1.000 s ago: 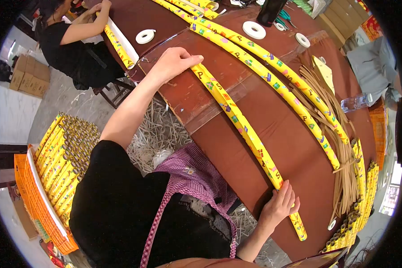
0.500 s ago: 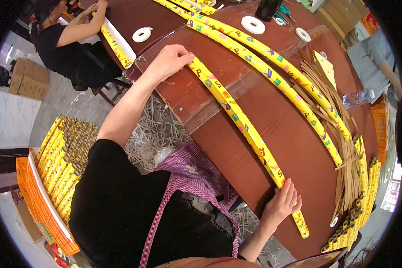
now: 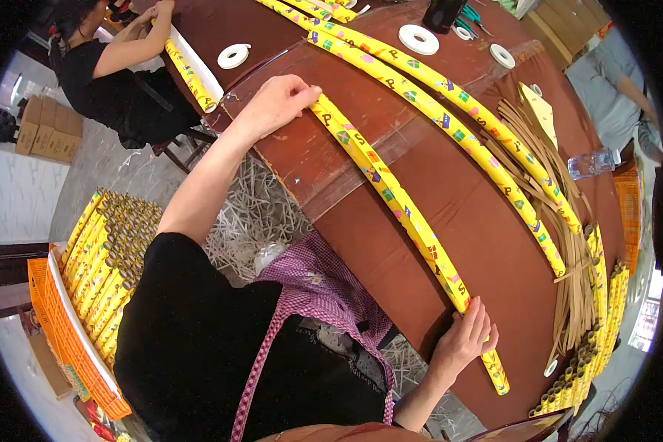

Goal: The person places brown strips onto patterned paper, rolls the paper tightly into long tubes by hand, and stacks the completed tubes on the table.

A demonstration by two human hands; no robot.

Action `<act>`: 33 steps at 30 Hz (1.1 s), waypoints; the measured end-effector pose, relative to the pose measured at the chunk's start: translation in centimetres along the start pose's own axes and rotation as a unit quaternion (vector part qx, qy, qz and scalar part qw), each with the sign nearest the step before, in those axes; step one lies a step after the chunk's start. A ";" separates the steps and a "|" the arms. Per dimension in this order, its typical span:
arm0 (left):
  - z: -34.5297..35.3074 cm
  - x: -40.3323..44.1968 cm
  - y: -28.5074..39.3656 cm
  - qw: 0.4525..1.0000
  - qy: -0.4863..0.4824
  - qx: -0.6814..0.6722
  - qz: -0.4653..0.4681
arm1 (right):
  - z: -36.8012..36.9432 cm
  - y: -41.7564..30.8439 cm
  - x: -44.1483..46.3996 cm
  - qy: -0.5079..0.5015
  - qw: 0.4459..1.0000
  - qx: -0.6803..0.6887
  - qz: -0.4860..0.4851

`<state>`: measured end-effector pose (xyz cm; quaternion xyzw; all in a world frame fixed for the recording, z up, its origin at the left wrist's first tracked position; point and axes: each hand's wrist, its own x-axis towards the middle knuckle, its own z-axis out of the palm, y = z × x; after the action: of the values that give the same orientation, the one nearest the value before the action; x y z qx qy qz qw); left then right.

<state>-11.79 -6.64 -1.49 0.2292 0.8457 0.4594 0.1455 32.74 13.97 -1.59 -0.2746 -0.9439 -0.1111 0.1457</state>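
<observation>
Head view, tube [image 3: 388,191] on brown table [image 3: 493,236], littered floor [image 3: 254,214]

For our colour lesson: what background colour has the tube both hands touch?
The tube is yellow, seen best in the head view.

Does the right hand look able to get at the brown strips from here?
Probably yes: the right hand has only tabletop between it and the brown strips, though it would first have to come off the yellow tube.
</observation>
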 end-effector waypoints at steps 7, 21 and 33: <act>-0.1 -1.3 0.8 0.992 0.007 0.080 0.102 | 0.0 0.0 0.1 -0.005 1.000 0.006 0.003; -0.6 0.1 0.4 0.939 0.020 0.151 0.308 | -0.1 0.1 0.0 -0.010 1.000 0.021 0.009; -0.2 -0.7 0.5 0.989 0.105 0.077 0.074 | 0.1 0.2 -0.1 -0.002 1.000 0.022 0.005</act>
<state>-11.13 -6.95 -0.98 0.2521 0.8700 0.4237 0.0033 32.91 14.08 -1.69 -0.2765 -0.9450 -0.0894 0.1504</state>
